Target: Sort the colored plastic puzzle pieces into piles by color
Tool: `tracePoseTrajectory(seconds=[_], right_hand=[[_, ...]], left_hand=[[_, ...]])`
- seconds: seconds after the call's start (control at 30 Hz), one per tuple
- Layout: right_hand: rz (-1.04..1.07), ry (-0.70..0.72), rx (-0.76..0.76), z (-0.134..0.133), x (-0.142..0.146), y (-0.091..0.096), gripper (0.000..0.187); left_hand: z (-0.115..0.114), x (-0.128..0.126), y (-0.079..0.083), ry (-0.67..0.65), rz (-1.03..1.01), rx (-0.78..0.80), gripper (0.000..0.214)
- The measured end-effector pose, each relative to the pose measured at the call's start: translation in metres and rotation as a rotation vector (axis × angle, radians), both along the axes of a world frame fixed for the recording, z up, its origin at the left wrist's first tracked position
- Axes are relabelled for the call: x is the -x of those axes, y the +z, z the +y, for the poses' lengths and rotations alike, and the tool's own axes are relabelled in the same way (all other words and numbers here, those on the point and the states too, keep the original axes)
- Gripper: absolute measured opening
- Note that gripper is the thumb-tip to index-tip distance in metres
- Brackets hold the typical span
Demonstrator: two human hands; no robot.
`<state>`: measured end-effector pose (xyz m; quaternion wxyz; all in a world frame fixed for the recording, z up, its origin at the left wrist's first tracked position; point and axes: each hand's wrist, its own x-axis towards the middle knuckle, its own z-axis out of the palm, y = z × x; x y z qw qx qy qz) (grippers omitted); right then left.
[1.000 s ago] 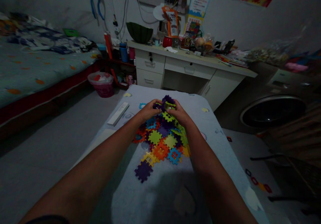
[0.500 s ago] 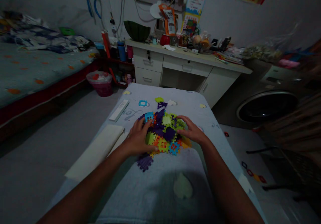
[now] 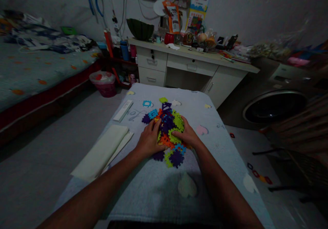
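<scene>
Bed [image 3: 30,71]: fills my 9 to 10 o'clock; its far end is cut off by the frame edge, and the heap of things on it is too dim for me to sort out.
Desk [image 3: 194,65]: at 12 o'clock, its top crowded with clutter I can't read in this light.
Washing machine [image 3: 275,106]: at 2 o'clock, mostly in shadow; only the round door shows clearly.
Table [image 3: 164,194]: straight ahead under a pale cloth; the near edge is cut off at 6 o'clock.
Folded sheet [image 3: 101,152]: cream, lying at 9 o'clock of the hands, near the table's left edge.
Pile of tiles [image 3: 169,121]: coloured plastic pieces heaped mid-table, between both hands; its lower layers are hidden.
Left hand [image 3: 148,142]: at the pile's 8 o'clock, fingers stretched out and laid flat against the tiles.
Right hand [image 3: 188,136]: at the pile's 4 o'clock, fingers curved over green pieces; the tips are buried, so I can't tell whether it grips any.
Purple tile [image 3: 176,158]: lies at the pile's 6 o'clock, between the wrists.
Blue tile [image 3: 147,103]: alone at 11 o'clock, apart from the pile.
</scene>
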<state>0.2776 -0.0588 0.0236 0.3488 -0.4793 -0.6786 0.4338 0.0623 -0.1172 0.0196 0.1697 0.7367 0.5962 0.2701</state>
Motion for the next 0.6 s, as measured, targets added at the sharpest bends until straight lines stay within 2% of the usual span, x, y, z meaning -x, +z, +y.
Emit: tracePoseTrajectory(seconds=[0.2,0.3,0.47,0.6], right_hand=[[0.435,-0.097,0.223,0.002,0.014,0.007,0.086],[0.560,-0.162,0.292,0.006,0.016,0.017,0.074],[0.530,-0.245,0.218,0.023,0.017,0.036,0.067],[0.403,-0.279,0.094,0.043,0.026,0.046,0.063]], left_hand=[[0.019,-0.017,-0.009,-0.046,-0.228,-0.112,0.114],[0.029,-0.029,-0.008,-0.048,-0.383,-0.145,0.107],[0.047,-0.042,-0.003,0.018,-0.662,-0.063,0.097],[0.058,-0.031,0.004,-0.010,-0.633,-0.009,0.073]])
